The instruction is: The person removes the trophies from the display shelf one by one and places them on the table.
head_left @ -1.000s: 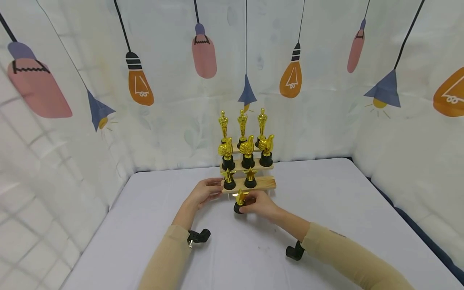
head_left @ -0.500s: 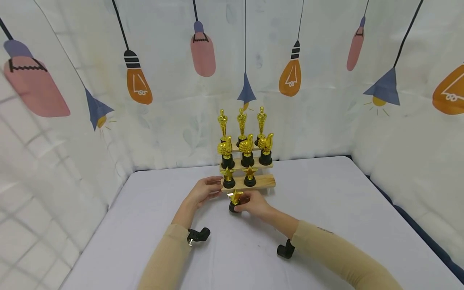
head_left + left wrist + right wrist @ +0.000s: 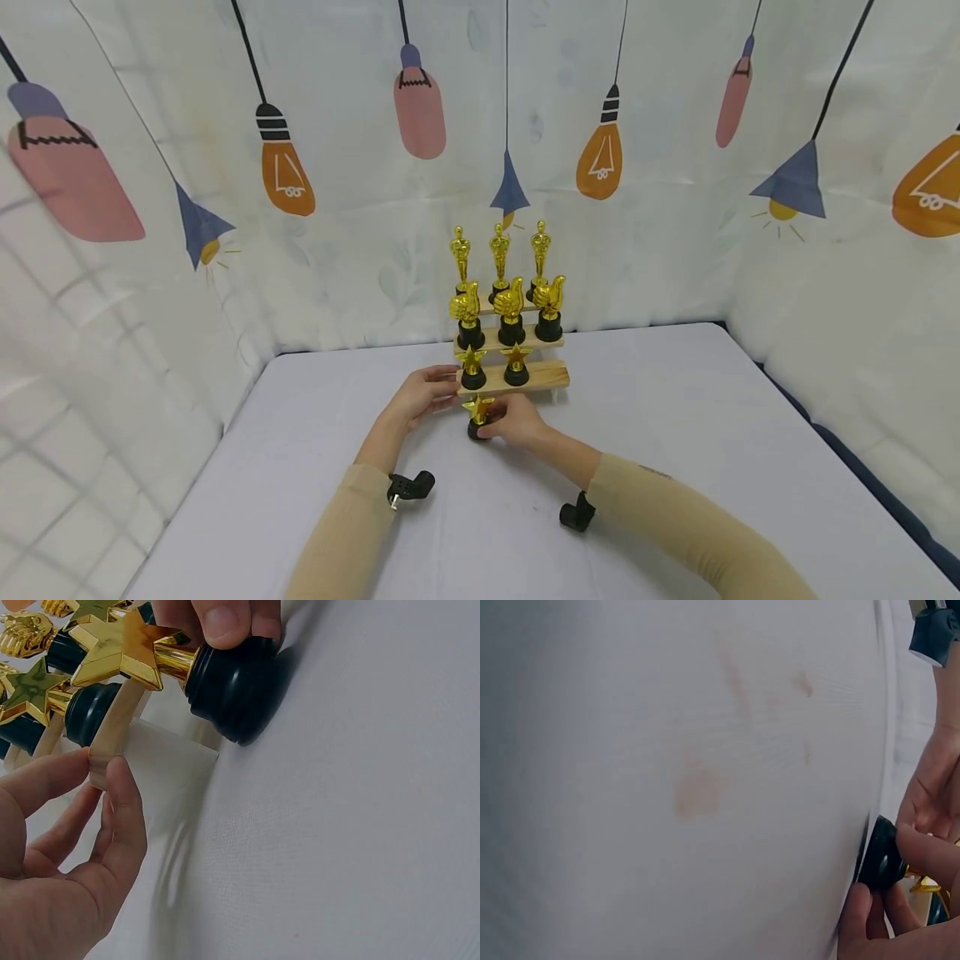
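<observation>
Your right hand (image 3: 517, 419) pinches a trophy (image 3: 477, 412) by its dark base, star uppermost, long axis near vertical, just before the stand (image 3: 551, 375) on the worktop (image 3: 652, 417). Your left hand (image 3: 420, 397) pinches the stand's left end.

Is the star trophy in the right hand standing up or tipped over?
Upright: the head view shows its gold star above its black base.

Holds left arm (image 3: 341, 529) and right arm (image 3: 686, 521) extended forward, slanting inward. Pinches with left hand (image 3: 420, 397), at the fingertips — grips with right hand (image 3: 519, 421), slightly nearer the body.
</observation>
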`<state>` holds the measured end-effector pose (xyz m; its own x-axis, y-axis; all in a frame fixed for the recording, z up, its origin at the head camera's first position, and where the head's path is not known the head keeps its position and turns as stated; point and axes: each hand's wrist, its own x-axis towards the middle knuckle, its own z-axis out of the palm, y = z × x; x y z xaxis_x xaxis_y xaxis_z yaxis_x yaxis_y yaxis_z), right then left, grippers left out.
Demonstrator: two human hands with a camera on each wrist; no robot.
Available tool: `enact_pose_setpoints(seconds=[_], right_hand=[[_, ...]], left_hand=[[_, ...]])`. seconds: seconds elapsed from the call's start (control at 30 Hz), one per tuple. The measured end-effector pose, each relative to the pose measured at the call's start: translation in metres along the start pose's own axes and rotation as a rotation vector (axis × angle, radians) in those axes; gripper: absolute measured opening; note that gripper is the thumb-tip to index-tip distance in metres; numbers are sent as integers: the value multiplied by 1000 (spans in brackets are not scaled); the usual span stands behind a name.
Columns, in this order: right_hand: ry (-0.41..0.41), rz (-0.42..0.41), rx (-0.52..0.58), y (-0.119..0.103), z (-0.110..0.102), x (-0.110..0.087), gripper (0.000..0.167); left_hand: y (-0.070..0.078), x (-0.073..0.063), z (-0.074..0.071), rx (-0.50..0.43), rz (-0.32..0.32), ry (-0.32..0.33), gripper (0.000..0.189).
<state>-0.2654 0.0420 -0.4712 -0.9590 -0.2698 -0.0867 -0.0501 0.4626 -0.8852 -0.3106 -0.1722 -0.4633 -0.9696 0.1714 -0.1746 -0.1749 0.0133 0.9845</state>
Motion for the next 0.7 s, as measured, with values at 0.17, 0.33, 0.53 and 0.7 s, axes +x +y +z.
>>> enact_pose_setpoints(seconds=[0.17,0.33,0.53,0.7], right_hand=[[7,16,-28,-3,3,1,30],[25,19,-47,-7,5,2,32],[30,8,-18,-7,3,0,36],[24,-1,19,-3,-3,-3,38]], left_hand=[[2,-1,0,1,-13,-4,46],[4,-1,0,-10,-12,-15,47],[4,-1,0,-14,-20,-23,47],[4,-1,1,-14,-18,-23,48]])
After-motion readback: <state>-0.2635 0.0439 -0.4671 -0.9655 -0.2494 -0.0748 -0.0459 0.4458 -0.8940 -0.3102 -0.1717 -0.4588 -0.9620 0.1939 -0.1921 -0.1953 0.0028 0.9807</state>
